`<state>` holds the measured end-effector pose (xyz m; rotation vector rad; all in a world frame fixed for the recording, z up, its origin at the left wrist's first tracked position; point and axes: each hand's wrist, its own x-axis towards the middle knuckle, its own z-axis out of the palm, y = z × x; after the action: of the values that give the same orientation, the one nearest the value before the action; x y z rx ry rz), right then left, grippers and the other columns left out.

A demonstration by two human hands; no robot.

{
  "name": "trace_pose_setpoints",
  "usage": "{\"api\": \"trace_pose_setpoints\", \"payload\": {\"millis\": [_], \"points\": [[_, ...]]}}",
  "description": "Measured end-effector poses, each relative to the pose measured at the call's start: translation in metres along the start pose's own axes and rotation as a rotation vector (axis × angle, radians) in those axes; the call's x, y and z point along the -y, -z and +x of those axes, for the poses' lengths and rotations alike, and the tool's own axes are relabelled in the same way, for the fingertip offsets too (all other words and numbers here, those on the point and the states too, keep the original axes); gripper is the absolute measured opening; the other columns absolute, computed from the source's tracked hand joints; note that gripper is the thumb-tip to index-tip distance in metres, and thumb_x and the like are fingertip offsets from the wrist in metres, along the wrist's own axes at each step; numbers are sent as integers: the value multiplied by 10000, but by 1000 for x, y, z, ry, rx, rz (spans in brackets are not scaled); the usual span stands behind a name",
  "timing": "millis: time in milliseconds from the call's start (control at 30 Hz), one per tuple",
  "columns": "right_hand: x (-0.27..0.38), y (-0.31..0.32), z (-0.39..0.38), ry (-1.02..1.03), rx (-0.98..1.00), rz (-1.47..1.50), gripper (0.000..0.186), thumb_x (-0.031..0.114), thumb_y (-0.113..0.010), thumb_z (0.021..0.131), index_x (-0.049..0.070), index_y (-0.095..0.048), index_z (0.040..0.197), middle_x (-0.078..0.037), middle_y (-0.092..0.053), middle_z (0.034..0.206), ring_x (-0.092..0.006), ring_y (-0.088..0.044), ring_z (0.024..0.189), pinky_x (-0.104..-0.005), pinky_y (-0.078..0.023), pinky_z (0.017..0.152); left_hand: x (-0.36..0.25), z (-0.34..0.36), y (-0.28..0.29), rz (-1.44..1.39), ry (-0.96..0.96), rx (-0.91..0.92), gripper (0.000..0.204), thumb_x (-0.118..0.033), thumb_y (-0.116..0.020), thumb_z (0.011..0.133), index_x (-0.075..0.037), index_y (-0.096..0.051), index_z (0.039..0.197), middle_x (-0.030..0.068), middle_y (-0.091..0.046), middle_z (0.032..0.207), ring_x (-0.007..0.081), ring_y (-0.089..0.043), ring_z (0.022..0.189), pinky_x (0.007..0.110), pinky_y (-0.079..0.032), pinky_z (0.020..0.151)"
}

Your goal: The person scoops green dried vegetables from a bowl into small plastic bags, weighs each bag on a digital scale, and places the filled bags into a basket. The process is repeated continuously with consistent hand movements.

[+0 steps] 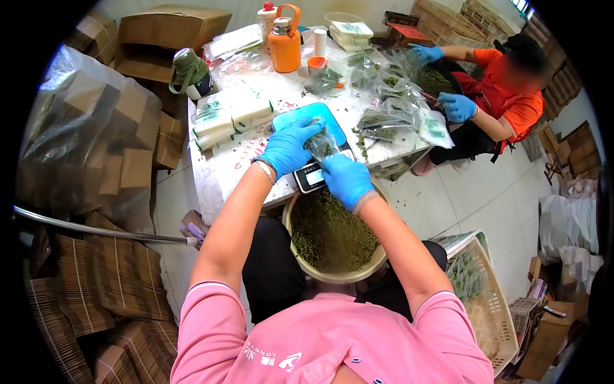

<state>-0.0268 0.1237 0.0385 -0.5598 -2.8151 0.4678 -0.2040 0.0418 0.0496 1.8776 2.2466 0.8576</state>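
Bag [322,145], one, clear, greenery inside, above one scale [311,177] at table's [233,168] near edge. Long axis slants far-left to near-right; mouth end unclear. Left hand [289,148]: fingers closed on far end. Right hand [347,182]: fingers curled tight round near end. One tub [336,278] below edge.
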Motion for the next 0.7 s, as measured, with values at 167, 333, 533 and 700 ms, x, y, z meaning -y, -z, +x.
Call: {"api": "trace_pose_setpoints", "payload": {"millis": [167,333,533,700], "points": [[-21,-12,-105,-142,349,-10,215,214,-593,903,150,-655,1099,-168,-648,996,-389,-654,885,-492,-533,784,-6,-4,8,-56,-46,-16,721,19,-658,717,-166,-527,1400,231,-466,1429,416,-463,1301,410,-392,1099],[1,13,-93,-117,-52,58,444,259,-597,919,180,-526,1350,-164,-664,952,-365,-670,810,-488,-531,692,-22,-19,10,-75,-106,-164,676,65,-613,719,-136,-552,1362,230,-500,1377,422,-453,1297,426,-383,1102],[14,5,23,-169,14,-84,319,273,-637,888,147,-550,1169,-187,-671,868,-380,-661,826,-486,-514,708,-19,-4,-10,173,-133,-116,565,-20,-642,761,-173,-610,1304,222,-504,1379,410,-504,1240,454,-431,1049],[0,13,-37,-73,131,-1,164,237,-625,883,74,-605,878,-189,-664,840,-404,-650,805,-509,-503,715,-15,-7,-8,184,-52,-40,539,-64,-665,773,-183,-619,1296,208,-494,1398,419,-479,1268,452,-409,1075]]}}
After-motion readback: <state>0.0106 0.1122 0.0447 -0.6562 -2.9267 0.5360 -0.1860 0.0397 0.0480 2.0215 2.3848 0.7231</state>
